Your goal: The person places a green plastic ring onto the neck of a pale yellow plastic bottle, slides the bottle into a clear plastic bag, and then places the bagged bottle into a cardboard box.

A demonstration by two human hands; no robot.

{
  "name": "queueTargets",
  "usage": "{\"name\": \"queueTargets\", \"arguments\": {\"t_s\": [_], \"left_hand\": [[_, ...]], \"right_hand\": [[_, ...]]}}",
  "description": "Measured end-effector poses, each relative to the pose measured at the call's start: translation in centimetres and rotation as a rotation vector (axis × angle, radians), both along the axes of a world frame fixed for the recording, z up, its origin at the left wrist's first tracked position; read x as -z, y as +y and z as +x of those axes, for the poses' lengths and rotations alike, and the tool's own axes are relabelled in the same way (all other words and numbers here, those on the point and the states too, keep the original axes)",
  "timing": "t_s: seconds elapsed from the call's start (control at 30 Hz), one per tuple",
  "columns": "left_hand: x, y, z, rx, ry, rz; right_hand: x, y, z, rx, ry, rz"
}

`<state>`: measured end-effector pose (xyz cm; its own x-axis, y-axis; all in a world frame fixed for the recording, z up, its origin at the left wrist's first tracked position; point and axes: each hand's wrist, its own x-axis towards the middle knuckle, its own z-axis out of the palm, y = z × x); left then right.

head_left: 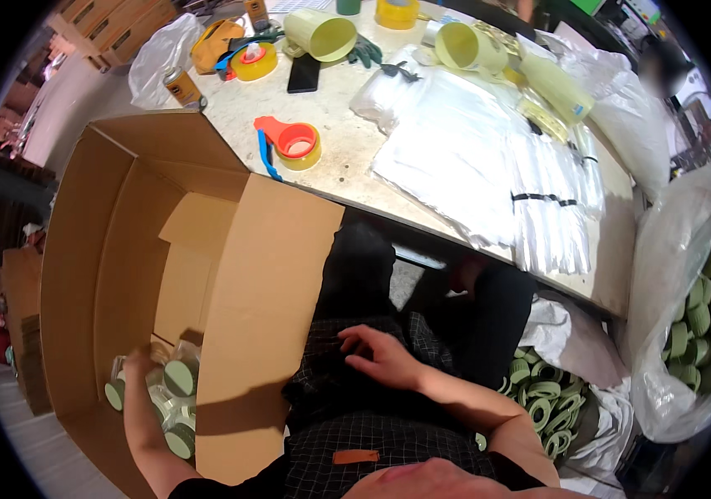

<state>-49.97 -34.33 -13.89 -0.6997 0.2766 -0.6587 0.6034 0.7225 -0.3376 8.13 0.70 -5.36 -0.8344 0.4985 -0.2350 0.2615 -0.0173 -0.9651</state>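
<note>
At the cardboard box's [81, 274] near end, the left hand [139, 363] is among clear jars with green lids [180, 379], its grip unclear, while the right hand [383, 358], loosely spread, holds nothing above the dark checked garment [322, 453].

A worn, pale-topped table [340, 158] stretches from eleven to three o'clock, brightly lit. Grey floor [13, 424] shows at eight o'clock; brown boxes [116, 35] stand stacked near half past ten.
</note>
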Motion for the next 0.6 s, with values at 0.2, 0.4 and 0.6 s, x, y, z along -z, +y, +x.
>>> {"name": "queueTargets", "arguments": {"t_s": [0.2, 0.4, 0.6], "left_hand": [[-15.7, 22.7, 14.1, 0.428, 0.46, 0.93], [-18.4, 48.4, 25.5, 1.188, 0.132, 1.288], [-12.4, 70.0, 23.9, 1.472, 0.676, 0.73]], "right_hand": [[-2.4, 8.4, -1.6, 0.133, 0.136, 0.159], [2.0, 14.3, 0.5, 0.42, 0.253, 0.225], [-0.7, 14.0, 1.8, 0.216, 0.13, 0.03]]}}
